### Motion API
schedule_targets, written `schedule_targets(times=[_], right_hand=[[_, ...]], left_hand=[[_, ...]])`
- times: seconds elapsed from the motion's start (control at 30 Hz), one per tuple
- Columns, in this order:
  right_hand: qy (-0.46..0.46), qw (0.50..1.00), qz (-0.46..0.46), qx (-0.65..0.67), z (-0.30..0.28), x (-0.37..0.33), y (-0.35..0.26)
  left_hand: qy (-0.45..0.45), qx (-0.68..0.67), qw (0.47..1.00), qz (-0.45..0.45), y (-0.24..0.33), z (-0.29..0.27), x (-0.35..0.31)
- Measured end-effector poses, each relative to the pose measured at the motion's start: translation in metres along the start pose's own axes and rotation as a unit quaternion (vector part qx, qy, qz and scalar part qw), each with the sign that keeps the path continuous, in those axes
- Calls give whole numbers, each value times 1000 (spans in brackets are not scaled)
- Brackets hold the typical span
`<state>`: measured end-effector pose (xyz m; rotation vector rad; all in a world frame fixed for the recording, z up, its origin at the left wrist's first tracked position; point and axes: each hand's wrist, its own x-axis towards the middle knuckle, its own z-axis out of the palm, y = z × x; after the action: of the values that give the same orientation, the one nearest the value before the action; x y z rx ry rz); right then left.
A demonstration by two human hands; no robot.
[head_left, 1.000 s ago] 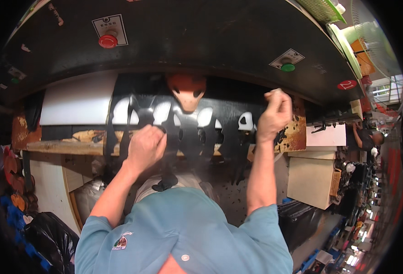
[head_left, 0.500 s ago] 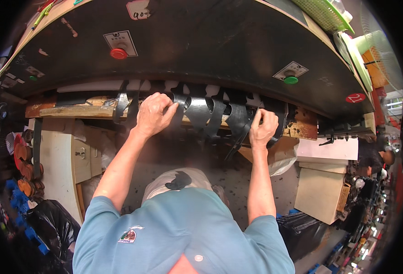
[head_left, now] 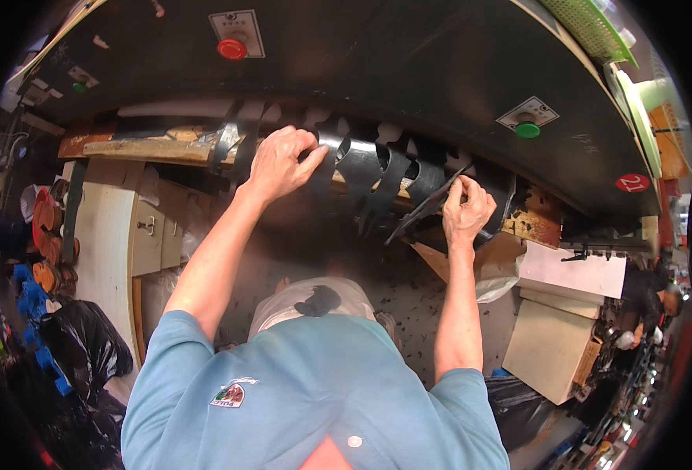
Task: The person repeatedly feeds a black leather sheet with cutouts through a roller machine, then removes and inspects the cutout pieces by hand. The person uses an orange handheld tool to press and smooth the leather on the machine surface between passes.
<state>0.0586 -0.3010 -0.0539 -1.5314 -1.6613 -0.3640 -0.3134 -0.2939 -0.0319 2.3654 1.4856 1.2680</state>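
A black, leather-like sheet point(head_left: 359, 166) full of cut-out gaps drapes over the wooden front edge point(head_left: 150, 151) of a machine bed. My left hand point(head_left: 281, 164) is closed at its left part, thumb and fingers curled on a black strip; the fingertips are partly hidden. Between the thumb and fingers of my right hand point(head_left: 469, 211) is a thin black strip point(head_left: 426, 205), pulled up slantwise in front of the sheet's right part. Its lower end hangs free, left of that hand. The sheet's far side is out of sight under the machine's dark front panel point(head_left: 385, 66).
The panel overhangs the bed, carrying a red button point(head_left: 231, 48) and a green button point(head_left: 527, 130). A pale cabinet point(head_left: 109, 235) stands at left, a box point(head_left: 549, 341) at right. Dark scraps litter the floor point(head_left: 412, 321). A person point(head_left: 645, 294) is at far right.
My right hand has drawn the thin black strip slightly away from the sheet, so it slants more clearly. My left hand stays at nearly the same part. The whole view has shifted.
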Motion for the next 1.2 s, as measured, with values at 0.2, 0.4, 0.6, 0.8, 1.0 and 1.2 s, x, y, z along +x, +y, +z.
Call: schedule_targets(times=[0.2,0.4,0.6,0.8,1.0,1.2], right_hand=[[-32,998,35,50,-7,-5,5],[-115,915,242,301,-54,-44,6],[-13,926,231,298,-124,-22,-39],[-307,907,70,279,-40,-4,-153],[-276,961,4,0,2,-18,-164],[-346,921,137,116,-7,15,-169]], left_hand=[[13,-3,1000,-14,3,5,-7],[8,-16,1000,-12,23,-2,-53],[-126,-46,990,-42,66,-44,-92],[-221,-48,974,-34,75,-86,-69],[-107,1,994,-7,41,-10,-30],[-190,10,982,-13,11,6,-35]])
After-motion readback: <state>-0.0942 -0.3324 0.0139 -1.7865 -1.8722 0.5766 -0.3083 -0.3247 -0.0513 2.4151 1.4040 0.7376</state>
